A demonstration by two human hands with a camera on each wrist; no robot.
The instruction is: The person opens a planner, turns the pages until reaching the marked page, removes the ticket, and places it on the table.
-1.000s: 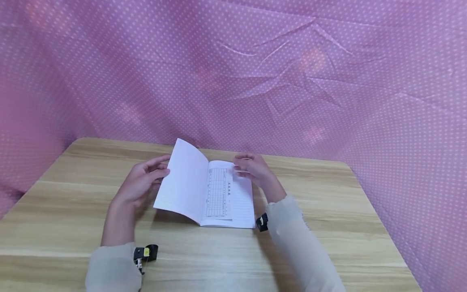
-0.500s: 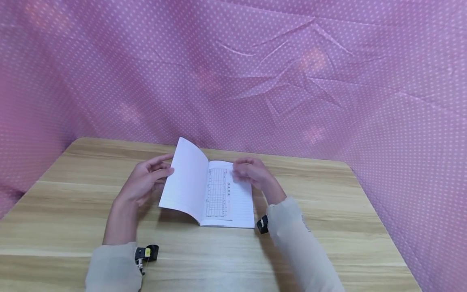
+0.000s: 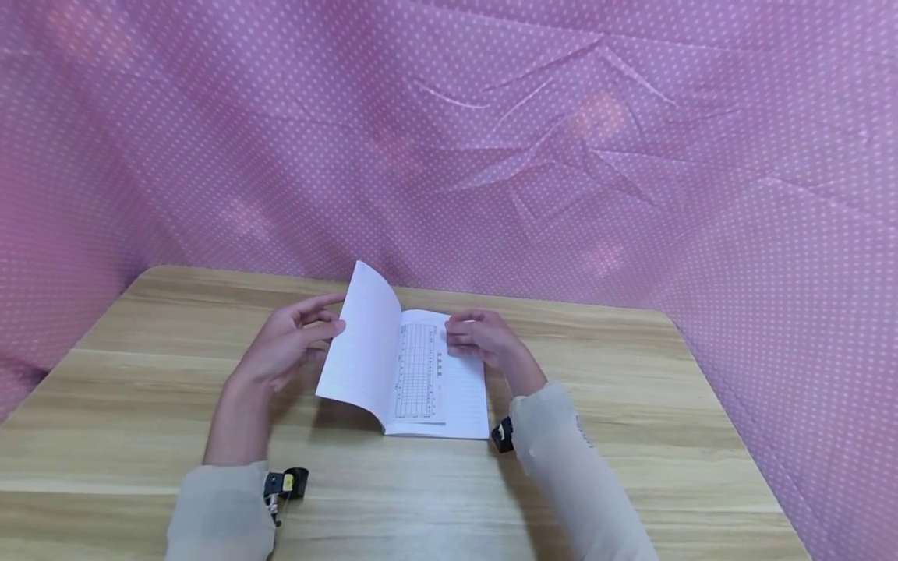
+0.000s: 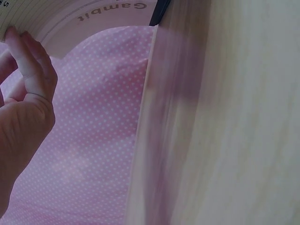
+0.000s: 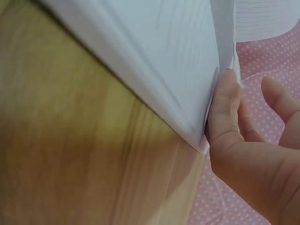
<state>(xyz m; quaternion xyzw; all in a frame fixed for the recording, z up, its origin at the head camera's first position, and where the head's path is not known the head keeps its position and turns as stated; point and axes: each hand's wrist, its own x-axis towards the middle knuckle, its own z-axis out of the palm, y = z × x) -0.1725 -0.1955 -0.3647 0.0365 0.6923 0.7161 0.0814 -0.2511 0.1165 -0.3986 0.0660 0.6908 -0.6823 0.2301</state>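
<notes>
An open notebook (image 3: 468,401) lies on the wooden table, its lined right page flat. A paper slip with a printed grid (image 3: 417,374) rests on that page near the fold. My left hand (image 3: 284,343) pinches the outer edge of the raised left side (image 3: 361,343), thumb on the page face and fingers behind. The left wrist view shows the pale outer cover (image 4: 98,21), lettered "Gambit", at those fingertips. My right hand (image 3: 484,339) has its fingers on the right page by the slip's upper right edge. In the right wrist view its fingers (image 5: 224,105) lie against the paper.
A pink dotted curtain (image 3: 449,156) hangs behind and around the wooden table (image 3: 631,436). Small black devices sit at the left sleeve (image 3: 284,485) and the right sleeve (image 3: 503,435).
My left hand has moved right, bringing the notebook's raised left side more upright over the fold. My right hand's fingers have drawn together and settled lower on the right page.
</notes>
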